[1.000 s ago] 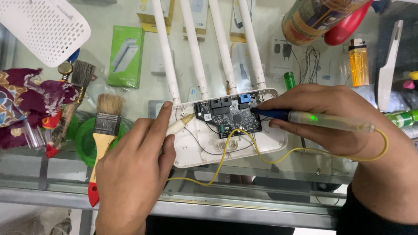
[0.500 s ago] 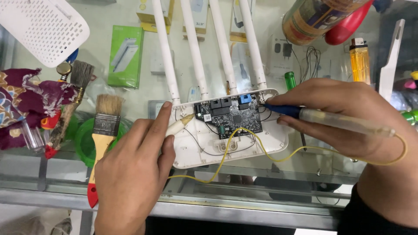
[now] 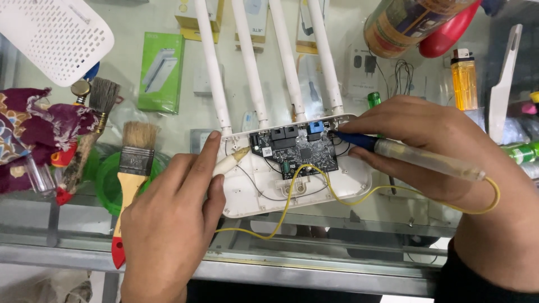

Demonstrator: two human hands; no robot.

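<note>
A: What's in the middle?

B: Opened white plastic router shell [image 3: 314, 188] with four white antennas pointing away, lying on the glass table top [image 3: 168, 120]. Black circuit board [image 3: 297, 150] exposed inside, blue port at its far right corner.

A: Right hand?

B: Right hand [image 3: 432, 151] curled shut around a pen-shaped tool with a blue tip and clear barrel [image 3: 404, 156]; tip sits at the board's right edge by the blue port. Thin yellow wire [image 3: 314, 185] runs from the tool's back end, loops across the shell and off the near table edge.

A: Left hand?

B: Left hand [image 3: 168, 224] rests on the shell's left end, fingers loosely spread, index finger stretched along the left corner near the first antenna. Not gripping anything.

A: Around it?

B: Wooden-handled flat paintbrush with a red end [image 3: 130, 185] just left of the left hand, over a green round lid [image 3: 106, 182]. Patterned maroon cloth [image 3: 33, 132] far left, perforated white plastic cover [image 3: 53, 33] top left, green small box [image 3: 161, 72] beyond. Yellow lighter [image 3: 464, 78] at right.
</note>
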